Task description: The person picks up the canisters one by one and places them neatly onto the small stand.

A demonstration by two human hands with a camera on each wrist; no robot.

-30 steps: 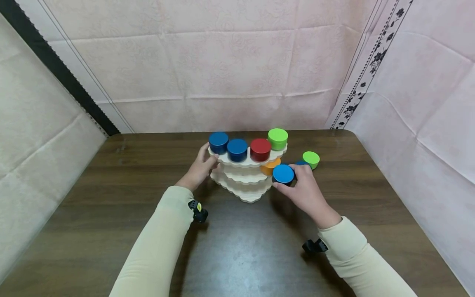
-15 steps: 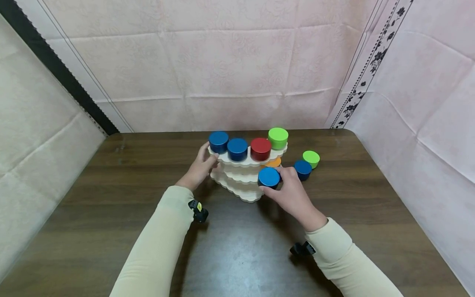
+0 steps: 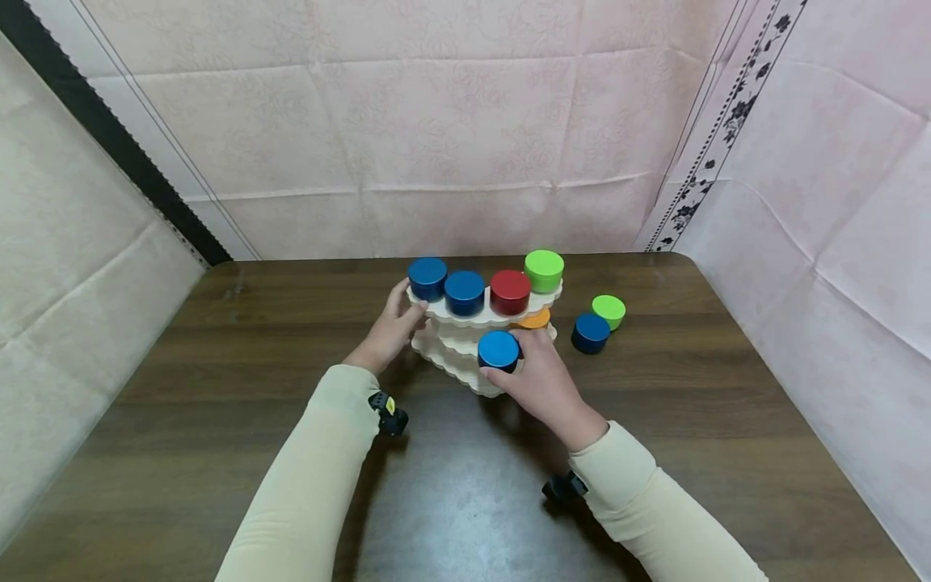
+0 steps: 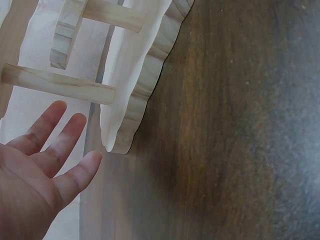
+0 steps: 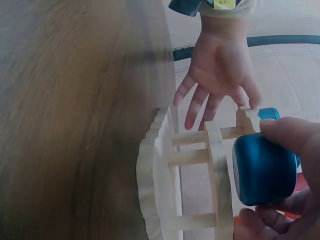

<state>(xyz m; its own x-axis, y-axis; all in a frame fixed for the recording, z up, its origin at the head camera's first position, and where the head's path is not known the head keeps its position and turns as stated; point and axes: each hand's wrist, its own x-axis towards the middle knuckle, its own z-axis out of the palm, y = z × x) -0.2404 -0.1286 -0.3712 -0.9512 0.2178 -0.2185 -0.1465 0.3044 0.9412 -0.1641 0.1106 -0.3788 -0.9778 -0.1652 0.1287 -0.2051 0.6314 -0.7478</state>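
My right hand (image 3: 537, 376) pinches one blue canister (image 3: 498, 350) before the three-tier stand (image 3: 449, 363); my left hand (image 3: 391, 333), fingers nearly straight, touches its top tier (image 3: 473, 321) beside two blue canisters (image 3: 464, 293), one red (image 3: 510, 293), one green (image 3: 544, 272).

The wood-grained brown table (image 3: 218, 453) bears a pale tiered stand (image 3: 452, 365) near its far edge; to the right, a blue tin (image 3: 590, 334) sits just beside a green tin (image 3: 609, 310).

Blue on the held canister (image 3: 498, 347), red canister (image 3: 510, 293), lime-green canister (image 3: 544, 272), orange canister (image 3: 536, 319), pale cream stand (image 3: 476, 320), streaky brown tabletop (image 3: 451, 501), and black flowers (image 3: 741, 108) trimming pinkish cloth (image 3: 836, 202)!
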